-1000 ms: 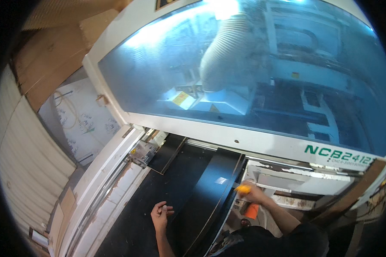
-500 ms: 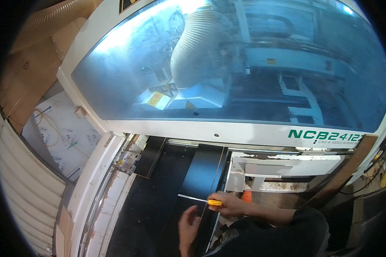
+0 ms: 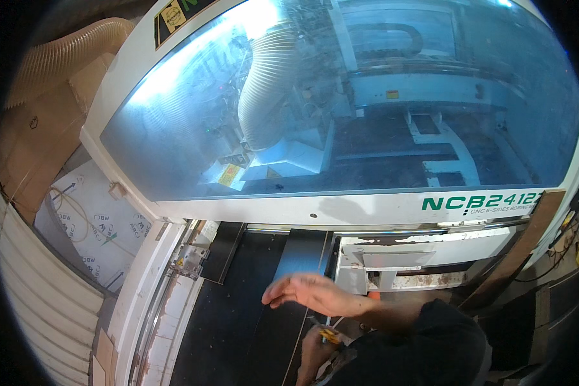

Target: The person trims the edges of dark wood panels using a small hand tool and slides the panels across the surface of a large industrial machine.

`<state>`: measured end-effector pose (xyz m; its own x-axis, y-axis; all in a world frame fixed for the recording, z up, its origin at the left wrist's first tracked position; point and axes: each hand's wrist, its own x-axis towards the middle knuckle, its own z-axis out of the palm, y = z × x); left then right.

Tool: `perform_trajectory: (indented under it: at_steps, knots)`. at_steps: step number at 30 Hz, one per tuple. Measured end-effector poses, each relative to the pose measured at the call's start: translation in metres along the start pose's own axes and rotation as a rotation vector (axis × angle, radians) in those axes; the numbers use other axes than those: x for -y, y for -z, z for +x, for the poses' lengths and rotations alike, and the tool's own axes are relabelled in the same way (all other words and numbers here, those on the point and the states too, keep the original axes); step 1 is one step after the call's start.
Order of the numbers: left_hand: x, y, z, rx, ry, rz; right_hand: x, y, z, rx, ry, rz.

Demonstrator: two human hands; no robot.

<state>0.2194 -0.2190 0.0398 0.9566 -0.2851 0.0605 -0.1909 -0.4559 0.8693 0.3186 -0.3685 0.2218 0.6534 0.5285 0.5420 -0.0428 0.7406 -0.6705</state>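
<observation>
My right hand (image 3: 305, 293) reaches leftward over a dark panel (image 3: 300, 251). Its fingers are stretched out and slightly bent, and nothing shows in them. Just below it, close to my body, my left hand (image 3: 316, 354) is closed around a yellow-handled screwdriver (image 3: 330, 336). Most of that tool is hidden by the fingers, and its shaft cannot be made out clearly. The dark panel lies on the machine's black bed (image 3: 238, 321) and shines blue near its far end.
Ahead stands a large white boring machine (image 3: 367, 204) with a blue see-through cover (image 3: 193, 154). A metal clamp block (image 3: 190, 260) sits on the left rail. A brown board (image 3: 518, 257) leans at the right; cardboard (image 3: 35, 128) stands at the far left.
The screwdriver has passed from my right hand to my left. My left hand has drawn back toward my body, and my right hand has opened and moved left. The view has shifted slightly.
</observation>
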Motion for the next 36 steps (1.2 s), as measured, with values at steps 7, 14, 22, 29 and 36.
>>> perform_trajectory:
  at_steps: [7,14,22,29,36]
  knots:
    - [-0.003,-0.008,-0.003,0.181,0.132,0.235,0.002,0.022,0.002,0.028,-0.193,0.642]
    - [0.009,-0.009,-0.020,0.103,0.197,0.303,-0.018,0.032,-0.032,-0.165,-0.293,0.293]
    - [0.024,-0.010,-0.026,0.064,0.111,0.236,-0.031,0.007,-0.026,-0.071,0.238,-1.139]
    - [0.007,-0.006,-0.037,-0.092,0.163,0.081,-0.040,0.001,-0.037,-0.059,0.020,-0.981]
    - [0.018,-0.007,-0.043,-0.094,0.209,-0.127,-0.066,0.024,-0.113,0.449,-0.560,-1.264]
